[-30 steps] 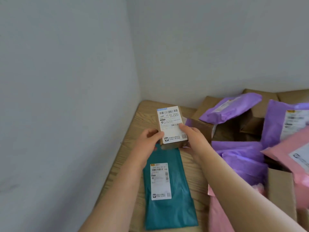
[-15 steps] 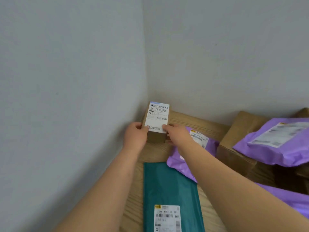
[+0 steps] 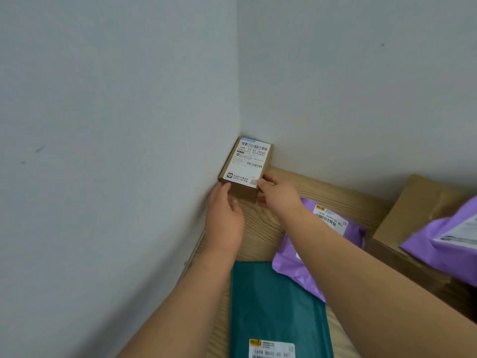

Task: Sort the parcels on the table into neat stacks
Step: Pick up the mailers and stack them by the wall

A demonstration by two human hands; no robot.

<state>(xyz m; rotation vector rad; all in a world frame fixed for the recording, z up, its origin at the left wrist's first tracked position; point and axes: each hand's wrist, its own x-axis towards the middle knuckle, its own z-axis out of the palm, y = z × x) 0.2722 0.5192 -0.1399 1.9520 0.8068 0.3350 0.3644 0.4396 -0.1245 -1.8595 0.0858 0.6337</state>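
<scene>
A small brown cardboard box [image 3: 247, 161] with a white shipping label lies flat in the far left corner of the wooden table [image 3: 325, 189], pushed against both walls. My left hand [image 3: 225, 220] touches its near left corner, thumb on the edge. At the near right corner, my right hand [image 3: 278, 193] pinches it, thumb on top and fingers below. A teal mailer bag [image 3: 278, 303] lies flat near me. A purple mailer bag [image 3: 353, 235] lies to the right, partly under my right forearm.
Grey walls close off the table on the left and at the back. A larger brown carton [image 3: 413, 202] stands at the right with another purple bag [image 3: 444, 239] on top of it. Bare wood shows between the small box and the teal bag.
Both hands carried the small box from above the teal bag to the far corner and set it down against the walls. My view followed forward and left.
</scene>
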